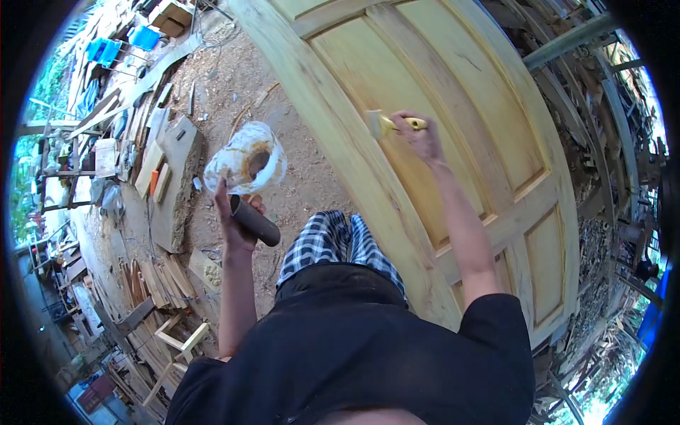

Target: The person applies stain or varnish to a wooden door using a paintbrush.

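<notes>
My right hand is closed round the yellow handle of a paintbrush. The bristles point left, over the raised edge between the stile and a recessed panel of a wooden panel door. In my left hand is a dark cylinder, tilted, with fingers and thumb wrapped about it. Just beyond those fingers, a white plastic-lined container with brown stains and a dark hollow overlaps the hand in this view.
Planks and offcuts lie on the left over dirt ground strewn with shavings. A small wooden frame sits at lower left, blue containers at upper left. Stacked timber and a pole stand right of the door.
</notes>
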Available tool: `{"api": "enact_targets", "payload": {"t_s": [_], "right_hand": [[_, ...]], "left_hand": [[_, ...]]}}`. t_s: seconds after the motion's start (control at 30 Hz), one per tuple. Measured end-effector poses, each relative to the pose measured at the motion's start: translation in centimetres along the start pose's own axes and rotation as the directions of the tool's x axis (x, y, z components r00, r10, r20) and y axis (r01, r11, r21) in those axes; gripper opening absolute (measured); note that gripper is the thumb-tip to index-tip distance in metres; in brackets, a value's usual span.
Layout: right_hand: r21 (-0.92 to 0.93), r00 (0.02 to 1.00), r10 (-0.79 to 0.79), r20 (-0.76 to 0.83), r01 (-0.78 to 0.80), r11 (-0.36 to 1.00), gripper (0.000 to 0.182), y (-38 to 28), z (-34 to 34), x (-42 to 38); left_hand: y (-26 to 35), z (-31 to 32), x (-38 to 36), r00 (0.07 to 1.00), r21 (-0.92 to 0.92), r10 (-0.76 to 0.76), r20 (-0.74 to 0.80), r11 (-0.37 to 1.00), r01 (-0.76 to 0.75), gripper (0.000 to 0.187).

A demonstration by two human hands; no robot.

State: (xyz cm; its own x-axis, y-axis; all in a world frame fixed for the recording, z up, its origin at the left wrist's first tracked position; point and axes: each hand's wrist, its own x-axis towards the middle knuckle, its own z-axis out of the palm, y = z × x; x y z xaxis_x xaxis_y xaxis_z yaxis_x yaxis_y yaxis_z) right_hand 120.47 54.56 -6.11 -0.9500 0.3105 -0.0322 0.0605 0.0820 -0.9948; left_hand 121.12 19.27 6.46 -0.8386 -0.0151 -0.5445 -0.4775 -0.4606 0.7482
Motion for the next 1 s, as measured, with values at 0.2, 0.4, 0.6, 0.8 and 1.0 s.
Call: {"api": "enact_targets", "payload": {"t_s": [0.2, 0.4, 0.6, 0.8, 1.0], "right_hand": [[-0.453, 0.994, -0.112, 0.011, 0.105, 0.885, 0.017, 0.2, 1.2, 2.0], [-0.250, 0.999, -0.016, -0.029, 0.009, 0.968, 0.017, 0.7, 0.8, 5.1], [-0.117, 0.993, 0.044, 0.108, -0.032, 0.993, 0.018, -1.6, 5.2, 11.5], [-0.434, 0.969, -0.092, 0.229, 0.186, 0.882, 0.022, -0.3, 7.9, 16.9], [-0.567, 0.980, 0.192, 0.049, -0.131, 0.814, 0.020, -2.2, 3.9, 4.2]], "left_hand": [[0.1, -1.7, 1.9, 0.996, 0.029, -0.023, 0.085, 0.999, 0.020, 0.062], [2.2, -2.5, 5.7, 0.990, -0.013, -0.067, 0.124, 0.997, 0.070, 0.062], [6.1, -2.5, 10.7, 0.989, -0.053, -0.077, 0.128, 0.995, 0.084, 0.062], [9.1, -3.2, 14.4, 0.996, -0.092, -0.039, 0.077, 0.995, 0.046, 0.064], [10.0, -2.8, 17.6, 0.985, -0.056, -0.146, 0.089, 0.987, 0.151, 0.061]]}}
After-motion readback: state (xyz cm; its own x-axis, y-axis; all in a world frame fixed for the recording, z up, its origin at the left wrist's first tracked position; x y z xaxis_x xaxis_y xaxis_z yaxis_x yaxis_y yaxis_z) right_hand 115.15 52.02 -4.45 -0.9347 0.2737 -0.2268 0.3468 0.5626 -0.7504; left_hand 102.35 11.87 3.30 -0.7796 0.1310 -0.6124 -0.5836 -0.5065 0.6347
